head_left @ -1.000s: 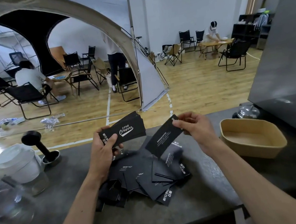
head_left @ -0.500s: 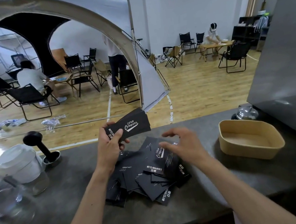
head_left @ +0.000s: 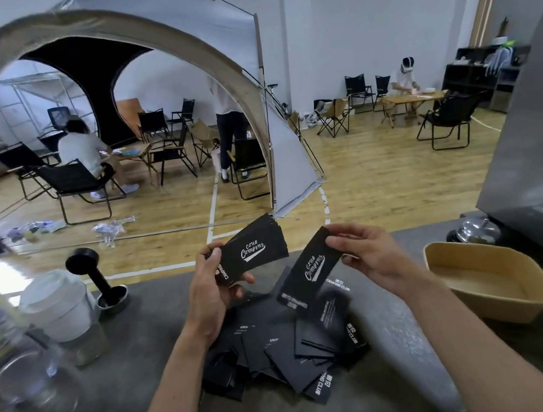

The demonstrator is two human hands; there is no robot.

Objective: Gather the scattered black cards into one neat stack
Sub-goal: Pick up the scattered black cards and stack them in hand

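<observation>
I can't count the cards in the stack point(head_left: 252, 251): only the top face with its white script logo and a thin fan of edges at the far end show. My left hand point(head_left: 210, 291) grips it by the near-left end, thumb over the face and fingers curled beneath, so that end is partly covered. The stack is held in the air above the counter point(head_left: 154, 376), long axis running from near-left up to far-right, logo facing me.

My right hand point(head_left: 364, 255) pinches a single card point(head_left: 309, 268) by its upper right end, the fingertips covering that end. The card slopes from upper right down to lower left, just right of the stack and apart from it, with its lower end over the pile point(head_left: 289, 348).

The pile lies on the counter below and between both hands, cards overlapping at many angles. My left forearm hides its left part, and most of its print is too small or blurred to read.

A tan tray point(head_left: 491, 284) sits on the counter to the right. At the left edge, a black tamper point(head_left: 94, 275) stands upright, near blurred jars point(head_left: 31, 362), one of them cut off by the frame.
</observation>
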